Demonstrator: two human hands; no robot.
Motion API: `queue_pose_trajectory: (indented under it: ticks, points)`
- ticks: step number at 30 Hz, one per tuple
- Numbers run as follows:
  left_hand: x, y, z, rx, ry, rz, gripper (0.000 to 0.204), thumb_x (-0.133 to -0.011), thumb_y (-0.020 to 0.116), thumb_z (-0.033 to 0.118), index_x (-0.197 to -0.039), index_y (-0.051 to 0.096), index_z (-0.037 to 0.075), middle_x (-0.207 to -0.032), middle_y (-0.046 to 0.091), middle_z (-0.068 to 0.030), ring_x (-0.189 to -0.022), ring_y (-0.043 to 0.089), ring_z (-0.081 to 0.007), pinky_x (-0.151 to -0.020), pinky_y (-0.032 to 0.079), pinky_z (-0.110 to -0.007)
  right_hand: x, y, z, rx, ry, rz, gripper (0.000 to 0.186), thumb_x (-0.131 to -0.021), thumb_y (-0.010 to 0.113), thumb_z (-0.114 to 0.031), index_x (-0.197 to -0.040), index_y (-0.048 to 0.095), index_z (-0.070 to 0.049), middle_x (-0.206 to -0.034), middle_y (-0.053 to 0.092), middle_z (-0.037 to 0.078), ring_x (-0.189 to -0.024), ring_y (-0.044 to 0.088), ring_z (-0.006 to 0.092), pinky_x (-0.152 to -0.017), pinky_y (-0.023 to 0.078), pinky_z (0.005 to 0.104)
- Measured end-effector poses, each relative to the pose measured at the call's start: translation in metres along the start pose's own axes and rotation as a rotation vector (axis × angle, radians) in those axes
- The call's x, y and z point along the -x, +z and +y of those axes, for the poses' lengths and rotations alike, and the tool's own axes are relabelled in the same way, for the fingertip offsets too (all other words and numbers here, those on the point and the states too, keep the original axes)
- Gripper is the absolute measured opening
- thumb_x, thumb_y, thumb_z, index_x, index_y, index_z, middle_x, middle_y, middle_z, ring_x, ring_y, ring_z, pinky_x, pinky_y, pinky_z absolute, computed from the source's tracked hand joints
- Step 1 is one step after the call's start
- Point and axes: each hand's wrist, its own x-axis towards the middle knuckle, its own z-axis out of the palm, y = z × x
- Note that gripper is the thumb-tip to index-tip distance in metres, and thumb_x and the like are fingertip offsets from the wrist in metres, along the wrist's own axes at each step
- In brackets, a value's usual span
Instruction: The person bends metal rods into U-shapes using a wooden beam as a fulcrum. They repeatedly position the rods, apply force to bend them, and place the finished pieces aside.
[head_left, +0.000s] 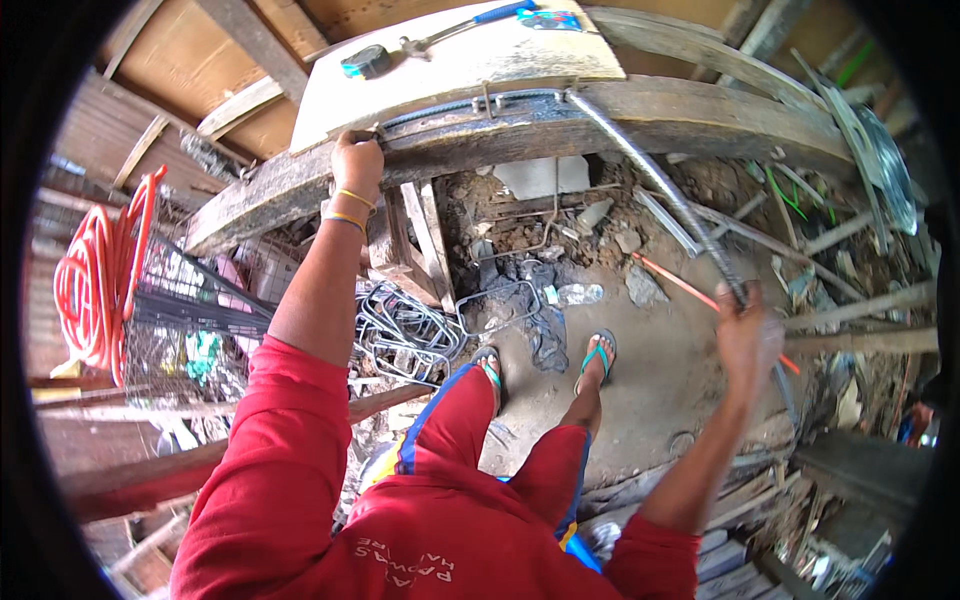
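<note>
My left hand [357, 168] is closed round the left end of a thin steel rod [430, 112], pressing it against a thick wooden beam [690, 112]. The rod lies along the top of the beam, beside upright metal pegs [488, 100]. A long silvery metal pipe [650, 165] meets the rod's right end and slants down toward me. My right hand [742, 325] is wrapped round the pipe's near end, out to the right and slightly blurred. Whether the rod runs inside the pipe is hard to tell.
On a pale board [440, 75] behind the beam lie a tape measure [366, 63] and a blue-handled hammer [465, 28]. Bent wire rings [410, 330] are heaped near my feet. An orange hose coil [90, 290] hangs left. Rubble and timber [860, 335] lie right.
</note>
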Motion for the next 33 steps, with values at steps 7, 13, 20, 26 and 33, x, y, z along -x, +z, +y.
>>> queue_pose_trajectory:
  ticks: [7, 13, 20, 26, 33]
  points:
    - [-0.011, -0.006, -0.001, -0.164, -0.045, -0.027, 0.013, -0.083, 0.064, 0.004, -0.094, 0.070, 0.004, -0.084, 0.071, -0.0136, -0.078, 0.066, -0.0235, -0.075, 0.053, -0.035, -0.039, -0.050, 0.009, -0.102, -0.069, -0.267, 0.037, -0.097, 0.062, -0.041, -0.102, 0.061, -0.004, -0.091, 0.068, 0.024, -0.090, 0.066, 0.0472, -0.074, 0.049, 0.0554]
    - [0.007, -0.008, 0.003, 0.023, -0.189, -0.072, 0.013, -0.089, 0.068, 0.007, -0.102, 0.068, 0.005, -0.084, 0.067, -0.0044, -0.076, 0.057, -0.0137, -0.069, 0.049, -0.032, -0.082, -0.062, 0.043, -0.274, -0.100, -0.636, 0.028, -0.098, 0.063, -0.030, -0.113, 0.062, -0.006, -0.089, 0.066, 0.023, -0.084, 0.067, 0.0415, -0.073, 0.050, 0.0493]
    - [0.018, -0.004, 0.017, -0.084, -0.066, 0.039, 0.023, -0.088, 0.071, 0.008, -0.110, 0.066, 0.004, -0.101, 0.073, -0.0123, -0.091, 0.068, -0.0248, -0.087, 0.052, -0.035, -0.083, -0.049, 0.059, -0.453, -0.099, -0.656, 0.026, -0.099, 0.064, -0.029, -0.114, 0.065, -0.008, -0.079, 0.062, 0.018, -0.072, 0.063, 0.0306, -0.069, 0.050, 0.0425]
    - [0.181, 0.067, 0.099, 0.012, -0.297, -0.178, 0.025, -0.091, 0.068, 0.013, -0.110, 0.059, 0.000, -0.100, 0.067, -0.0129, -0.087, 0.062, -0.0205, -0.080, 0.051, -0.036, -0.086, -0.071, 0.043, -0.348, -0.092, -0.673, 0.027, -0.097, 0.065, -0.035, -0.109, 0.064, -0.010, -0.082, 0.065, 0.019, -0.077, 0.065, 0.0386, -0.068, 0.050, 0.0468]
    - [0.374, 0.208, 0.245, 1.201, -0.992, -0.934, 0.033, -0.101, 0.060, 0.038, -0.117, 0.065, 0.009, -0.107, 0.066, -0.0053, -0.098, 0.065, -0.0228, -0.091, 0.050, -0.039, -0.080, -0.075, 0.041, -0.228, -0.101, -0.633, 0.035, -0.099, 0.060, -0.040, -0.105, 0.065, -0.007, -0.088, 0.067, 0.022, -0.086, 0.066, 0.0458, -0.072, 0.049, 0.0541]
